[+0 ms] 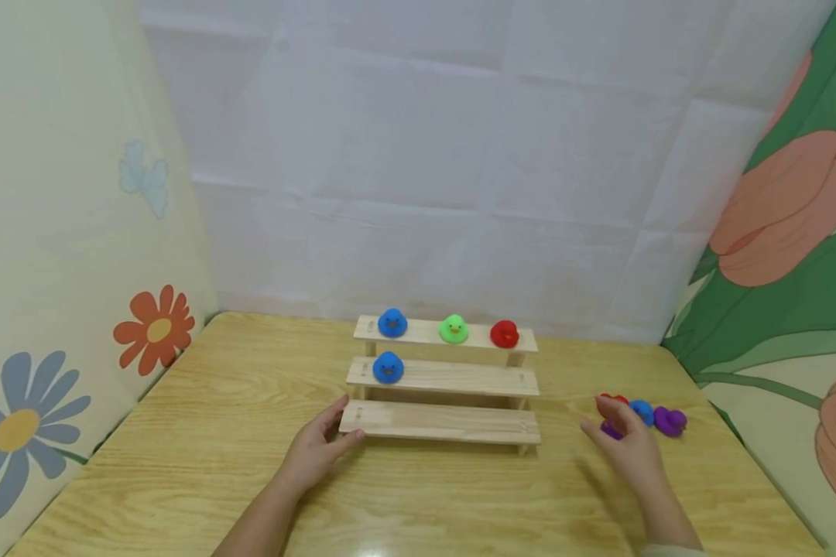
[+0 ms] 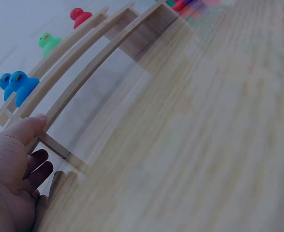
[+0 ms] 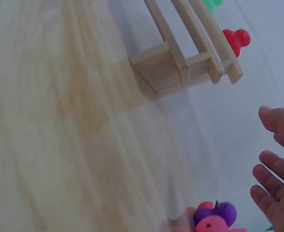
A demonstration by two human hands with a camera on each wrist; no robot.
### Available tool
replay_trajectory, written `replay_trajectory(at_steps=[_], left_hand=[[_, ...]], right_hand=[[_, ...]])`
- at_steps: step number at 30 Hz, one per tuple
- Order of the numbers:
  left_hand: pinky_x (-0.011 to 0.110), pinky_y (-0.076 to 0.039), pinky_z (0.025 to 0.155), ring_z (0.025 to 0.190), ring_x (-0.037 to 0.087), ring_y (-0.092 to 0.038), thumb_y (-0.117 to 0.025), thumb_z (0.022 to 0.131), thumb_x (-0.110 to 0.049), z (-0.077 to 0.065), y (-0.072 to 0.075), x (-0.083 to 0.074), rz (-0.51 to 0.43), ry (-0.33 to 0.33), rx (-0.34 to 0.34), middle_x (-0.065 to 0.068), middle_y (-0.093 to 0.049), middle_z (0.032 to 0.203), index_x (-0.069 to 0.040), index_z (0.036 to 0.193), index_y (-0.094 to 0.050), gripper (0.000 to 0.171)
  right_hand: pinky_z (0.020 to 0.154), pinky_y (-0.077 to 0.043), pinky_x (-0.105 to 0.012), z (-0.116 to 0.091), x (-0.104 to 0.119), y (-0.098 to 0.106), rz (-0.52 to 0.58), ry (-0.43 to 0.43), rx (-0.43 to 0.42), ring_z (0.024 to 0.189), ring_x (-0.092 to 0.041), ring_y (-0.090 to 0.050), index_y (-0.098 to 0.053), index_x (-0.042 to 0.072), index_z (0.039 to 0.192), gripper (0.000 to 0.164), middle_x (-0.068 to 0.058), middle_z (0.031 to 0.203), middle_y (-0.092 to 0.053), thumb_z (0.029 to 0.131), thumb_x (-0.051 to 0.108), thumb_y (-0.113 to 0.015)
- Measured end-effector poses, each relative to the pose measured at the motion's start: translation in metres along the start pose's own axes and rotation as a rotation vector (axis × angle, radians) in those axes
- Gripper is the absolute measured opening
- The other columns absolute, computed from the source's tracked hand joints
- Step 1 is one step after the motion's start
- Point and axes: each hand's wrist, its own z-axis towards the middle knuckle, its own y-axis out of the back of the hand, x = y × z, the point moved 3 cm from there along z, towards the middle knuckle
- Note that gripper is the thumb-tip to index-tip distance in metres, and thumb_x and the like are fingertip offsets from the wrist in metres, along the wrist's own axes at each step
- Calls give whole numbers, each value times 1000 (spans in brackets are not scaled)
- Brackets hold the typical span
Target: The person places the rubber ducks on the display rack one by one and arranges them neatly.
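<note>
A three-step wooden display stand (image 1: pixel 446 422) stands on the table. My left hand (image 1: pixel 313 452) holds the left end of its lowest board, thumb at the front edge; in the left wrist view the other fingers curl beside the end. On the top step sit a blue duck (image 1: pixel 392 323), a green duck (image 1: pixel 453 329) and a red duck (image 1: pixel 505 334). Another blue duck (image 1: pixel 388 367) is at the left of the middle step. My right hand (image 1: pixel 630 449) hovers with fingers apart, holding nothing, near loose ducks, among them a blue one (image 1: pixel 642 412) and a purple one (image 1: pixel 670 422).
The loose ducks lie on the wood-grain table (image 1: pixel 460 503) right of the stand, partly hidden by the right hand. A pink duck (image 3: pixel 213 224) shows among them in the right wrist view. A white cloth (image 1: pixel 425 155) hangs behind; flower-patterned panels (image 1: pixel 63 232) flank both sides.
</note>
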Motion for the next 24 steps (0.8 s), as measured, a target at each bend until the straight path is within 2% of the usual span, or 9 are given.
replay_trajectory(at_steps=[3,7,11,20,24], left_hand=[[53,-25,119,141,41,-38,-71,91,-22,0,0,0,2,1,1,25,-46,146,3,150,-30,76],[52,-24,119,141,40,-38,-71,91,-21,1,0,0,-5,6,4,25,-46,147,3,151,-30,76],[53,-24,119,141,40,-38,-70,91,-22,0,0,-1,2,2,2,25,-46,146,3,150,-30,76],[55,-24,119,140,42,-38,-70,91,-23,1,0,1,18,-1,1,26,-47,145,2,151,-30,76],[55,-24,119,140,42,-39,-70,91,-22,1,0,0,18,-4,1,26,-49,144,3,151,-31,75]], right_hand=[[113,-39,-39,-3,-7,3,-10,-27,6,136,-37,-45,-46,-1,140,55,-24,146,-47,94,21,-66],[114,-34,-51,-5,-16,7,-43,-57,25,138,-42,-40,-45,-1,141,57,-27,148,-43,94,23,-66],[115,-30,-57,-5,-23,12,-75,-73,45,140,-45,-35,-43,0,142,61,-30,150,-39,93,27,-67],[116,-25,-61,-7,-36,26,-77,-144,49,143,-47,-28,-37,5,148,68,-28,153,-33,94,35,-65],[115,-27,-60,-7,-43,31,-82,-169,42,142,-48,-27,-35,6,149,70,-27,155,-31,94,39,-64]])
